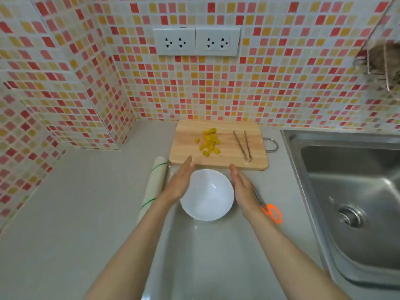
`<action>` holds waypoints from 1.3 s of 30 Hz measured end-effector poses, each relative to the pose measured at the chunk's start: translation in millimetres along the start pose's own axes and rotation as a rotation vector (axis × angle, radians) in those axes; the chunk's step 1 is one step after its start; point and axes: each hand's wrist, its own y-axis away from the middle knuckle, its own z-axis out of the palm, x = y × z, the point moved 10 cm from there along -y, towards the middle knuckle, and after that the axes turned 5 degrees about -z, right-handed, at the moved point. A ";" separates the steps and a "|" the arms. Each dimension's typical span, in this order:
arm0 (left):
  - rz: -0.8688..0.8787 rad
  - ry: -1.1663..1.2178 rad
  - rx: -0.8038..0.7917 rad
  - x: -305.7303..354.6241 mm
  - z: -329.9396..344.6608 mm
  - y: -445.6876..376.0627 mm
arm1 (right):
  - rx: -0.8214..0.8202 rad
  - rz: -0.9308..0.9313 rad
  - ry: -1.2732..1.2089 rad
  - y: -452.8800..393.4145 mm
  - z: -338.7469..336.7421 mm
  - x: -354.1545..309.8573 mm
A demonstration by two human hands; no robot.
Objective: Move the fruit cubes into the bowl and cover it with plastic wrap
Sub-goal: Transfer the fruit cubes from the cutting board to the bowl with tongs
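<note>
An empty white bowl (207, 194) stands on the grey counter in front of a wooden cutting board (229, 156). Several yellow fruit cubes (209, 142) lie on the board's left half, and wooden tongs (243, 145) lie on its right half. A roll of plastic wrap (154, 185) lies left of the bowl. My left hand (180, 181) is at the bowl's left side and my right hand (243, 188) at its right side, both with straight fingers pointing at the board. Neither hand holds anything.
Orange-handled scissors (271, 211) lie just right of my right hand. A steel sink (355, 204) fills the right side. The tiled wall with two sockets (196, 41) rises behind the board, and a tiled corner juts out at the left.
</note>
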 end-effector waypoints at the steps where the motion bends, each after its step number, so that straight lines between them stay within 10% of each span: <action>1: -0.008 0.081 0.041 -3.5 -1.6 3.1 | 0.023 0.010 -0.049 1.8 0.4 2.1; 16: -0.101 0.710 0.342 -54.8 5.4 29.9 | 0.011 0.178 -0.185 0.3 28.1 21.7; 24: -0.127 0.805 0.439 -53.0 4.7 25.1 | 0.238 -0.300 0.594 -71.5 -18.8 -59.4; 33: -0.138 0.855 0.417 -57.1 10.6 6.6 | 0.293 0.108 1.068 -139.7 -63.1 -13.4; 39: -0.093 0.874 0.385 -57.1 12.5 3.9 | 0.236 -0.078 0.940 -139.2 -54.4 -16.3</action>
